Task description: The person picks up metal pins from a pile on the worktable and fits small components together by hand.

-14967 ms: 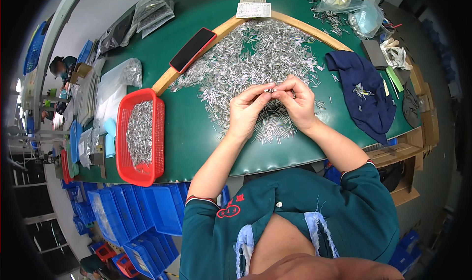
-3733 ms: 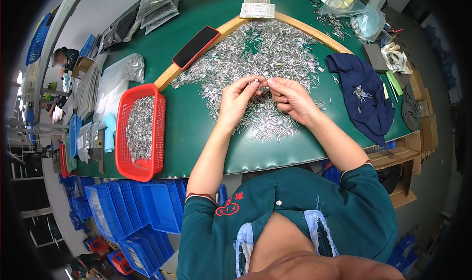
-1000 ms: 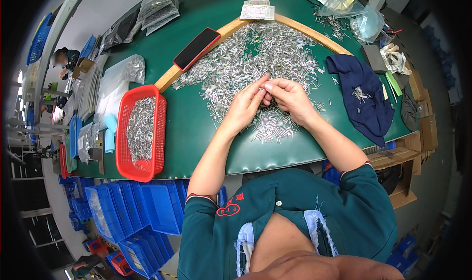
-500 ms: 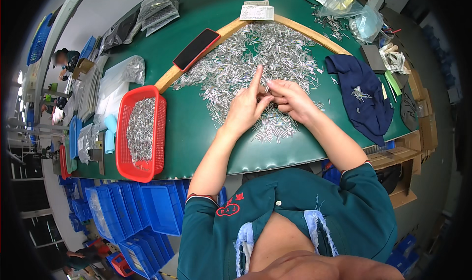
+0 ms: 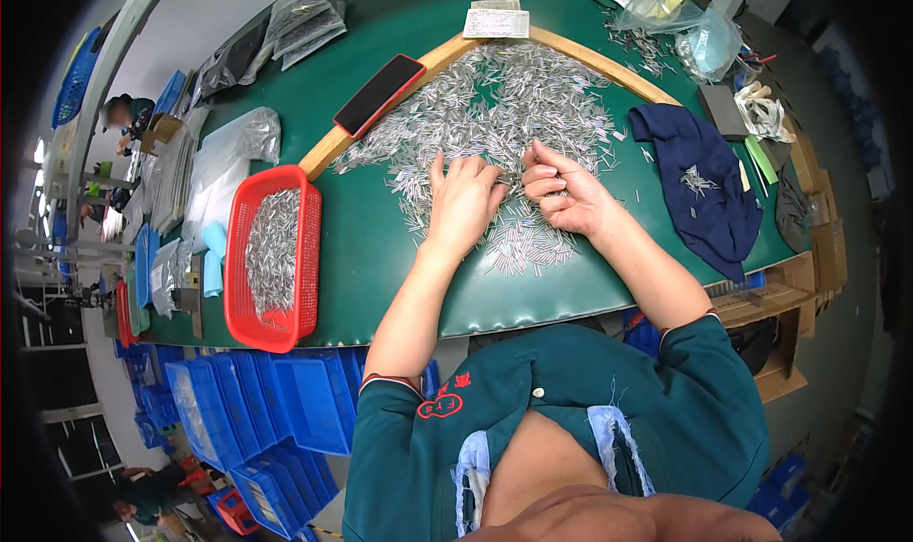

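Observation:
A broad heap of small, thin metal pins (image 5: 561, 100) lies loose on the green table. My left hand (image 5: 462, 200) is over the heap's near left part, palm down. Its fingers are bent and slightly apart, with the tips among the pins, and the thumb stands off to the side. Close by on the right, my right hand (image 5: 575, 200) is raised over the pins, fingers curled into the palm and thumb against the index finger. What it holds, if anything, is hidden by the fingers.
Wooden strips (image 5: 609, 65) border the heap at the back; a red-edged phone (image 5: 380, 95) rests on the left one. At left stands a red basket (image 5: 308, 257) holding more pins. A navy cloth (image 5: 699, 176) with a few pins lies right. Blue bins (image 5: 314, 418) are below the table.
My hands have moved apart. The left one has shifted left, its pointing index finger now bent down to the pins; my right hand has moved slightly right, with its fingers curled.

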`<state>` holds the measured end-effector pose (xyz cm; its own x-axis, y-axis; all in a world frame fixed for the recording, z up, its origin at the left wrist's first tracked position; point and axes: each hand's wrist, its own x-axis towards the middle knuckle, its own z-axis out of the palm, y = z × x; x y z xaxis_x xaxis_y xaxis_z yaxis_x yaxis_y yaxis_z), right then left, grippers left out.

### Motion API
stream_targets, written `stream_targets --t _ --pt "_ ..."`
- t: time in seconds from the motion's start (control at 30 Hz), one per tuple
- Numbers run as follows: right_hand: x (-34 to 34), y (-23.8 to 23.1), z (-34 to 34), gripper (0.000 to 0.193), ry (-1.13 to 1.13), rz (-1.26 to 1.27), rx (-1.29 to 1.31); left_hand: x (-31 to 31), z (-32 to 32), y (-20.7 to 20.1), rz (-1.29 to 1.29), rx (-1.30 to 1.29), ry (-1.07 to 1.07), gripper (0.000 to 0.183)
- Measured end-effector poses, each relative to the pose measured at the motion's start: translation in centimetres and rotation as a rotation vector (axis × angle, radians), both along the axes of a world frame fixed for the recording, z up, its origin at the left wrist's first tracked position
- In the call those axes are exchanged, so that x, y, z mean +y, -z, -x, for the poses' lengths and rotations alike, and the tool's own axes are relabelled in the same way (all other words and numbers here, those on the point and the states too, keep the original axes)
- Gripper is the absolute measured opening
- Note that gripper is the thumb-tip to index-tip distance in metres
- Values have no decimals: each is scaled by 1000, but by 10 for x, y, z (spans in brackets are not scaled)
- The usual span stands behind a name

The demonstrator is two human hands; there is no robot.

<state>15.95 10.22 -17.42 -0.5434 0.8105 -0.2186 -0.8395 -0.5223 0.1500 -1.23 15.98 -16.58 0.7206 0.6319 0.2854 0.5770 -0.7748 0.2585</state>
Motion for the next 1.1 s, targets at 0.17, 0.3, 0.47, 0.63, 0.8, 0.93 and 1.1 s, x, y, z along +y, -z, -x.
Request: stream_targets --t 0.17,0.3,0.47,0.63,0.8,0.93,1.1 --pt "-1 0 -1 15 18 -27 -4 5 2 2 -32 -88 8 13" --pt "-4 -11 2 16 80 -72 -63 11 4 -2 168 -310 -12 13" --pt "-4 -12 2 17 91 -169 -127 10 2 -10 802 -692 53 14" --pt "-4 -9 2 17 81 -93 -7 8 0 -13 1020 -877 54 13" --pt "-2 -4 1 17 75 -19 107 11 5 -7 846 -556 -67 15" --pt "-3 -3 0 18 75 -18 119 7 4 -9 127 -181 -36 17" --pt "-3 -2 0 18 75 -11 110 9 5 -7 82 -178 13 17"
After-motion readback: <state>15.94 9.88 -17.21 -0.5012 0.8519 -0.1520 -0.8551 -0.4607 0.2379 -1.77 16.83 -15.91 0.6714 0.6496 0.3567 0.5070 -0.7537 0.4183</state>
